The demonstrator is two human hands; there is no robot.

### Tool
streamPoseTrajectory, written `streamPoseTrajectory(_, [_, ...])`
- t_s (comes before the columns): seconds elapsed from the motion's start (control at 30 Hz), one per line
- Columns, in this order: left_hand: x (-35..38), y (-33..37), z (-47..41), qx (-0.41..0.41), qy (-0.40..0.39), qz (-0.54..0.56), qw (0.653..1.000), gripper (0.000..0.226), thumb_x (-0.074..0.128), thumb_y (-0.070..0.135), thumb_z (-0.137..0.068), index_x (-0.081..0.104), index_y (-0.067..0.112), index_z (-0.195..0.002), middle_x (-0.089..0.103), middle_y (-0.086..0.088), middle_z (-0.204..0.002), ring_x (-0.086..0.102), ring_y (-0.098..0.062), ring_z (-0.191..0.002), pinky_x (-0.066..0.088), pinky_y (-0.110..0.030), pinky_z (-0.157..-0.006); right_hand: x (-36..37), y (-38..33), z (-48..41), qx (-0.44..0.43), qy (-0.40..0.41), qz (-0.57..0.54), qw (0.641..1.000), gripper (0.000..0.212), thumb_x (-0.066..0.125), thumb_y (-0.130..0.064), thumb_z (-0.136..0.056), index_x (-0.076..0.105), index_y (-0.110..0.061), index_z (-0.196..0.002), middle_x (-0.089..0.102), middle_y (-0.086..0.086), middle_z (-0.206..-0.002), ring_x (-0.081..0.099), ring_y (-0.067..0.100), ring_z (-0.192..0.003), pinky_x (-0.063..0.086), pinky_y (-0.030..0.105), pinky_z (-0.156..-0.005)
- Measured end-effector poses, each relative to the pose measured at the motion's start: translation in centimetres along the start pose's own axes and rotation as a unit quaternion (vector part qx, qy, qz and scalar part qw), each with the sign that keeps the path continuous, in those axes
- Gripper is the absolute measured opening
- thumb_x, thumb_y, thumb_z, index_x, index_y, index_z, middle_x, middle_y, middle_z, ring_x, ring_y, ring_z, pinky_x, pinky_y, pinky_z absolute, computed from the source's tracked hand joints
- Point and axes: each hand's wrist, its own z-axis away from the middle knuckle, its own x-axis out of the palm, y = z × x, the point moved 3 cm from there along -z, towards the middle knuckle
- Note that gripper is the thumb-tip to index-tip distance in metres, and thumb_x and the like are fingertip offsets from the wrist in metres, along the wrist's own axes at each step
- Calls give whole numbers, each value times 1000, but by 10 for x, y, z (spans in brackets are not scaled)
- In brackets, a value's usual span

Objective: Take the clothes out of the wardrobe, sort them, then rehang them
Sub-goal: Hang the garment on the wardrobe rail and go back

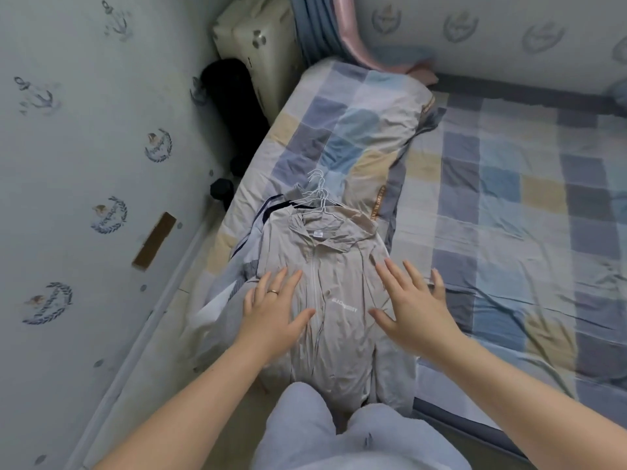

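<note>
Checked bed [509, 198] holds grey jacket [336, 266] beneath both flat hands [342, 310].

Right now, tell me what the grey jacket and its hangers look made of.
Grey jacket: thin, matte fabric, likely a light synthetic; it lies limp with fine creases. Hangers: thin white wire, probably coated metal, judging by slim bent hooks.

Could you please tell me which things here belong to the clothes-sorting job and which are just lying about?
Belongs to the job: grey zip jacket, striped garment under it, white wire hangers, left hand and right hand spread over the jacket.
Just lying about: checked pillow, cream suitcase, black bag, pink cloth by the wall.
</note>
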Motion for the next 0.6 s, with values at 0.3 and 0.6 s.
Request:
streamPoseTrajectory(0.3, [54, -80, -161, -16, -83, 20, 996, 71, 44, 57, -97, 12, 36, -157, 12, 5, -166, 2, -19, -152, 7, -45, -122, 82, 12, -124, 102, -80, -39, 991, 78, 37, -61, -93, -2, -33, -155, 0, -13, -163, -2, 16, -151, -1, 54, -118])
streamPoseTrajectory(0.6, [133, -151, -320, -40, -73, 29, 996, 66, 51, 45, -95, 24, 32, -154, 19, 2, -165, 8, -22, -151, 14, -48, -119, 189, 40, -291, 184, -78, -119, 973, 67, 49, -46, -93, 20, -30, -153, 27, -7, -158, 23, 18, -145, 19, 50, -113])
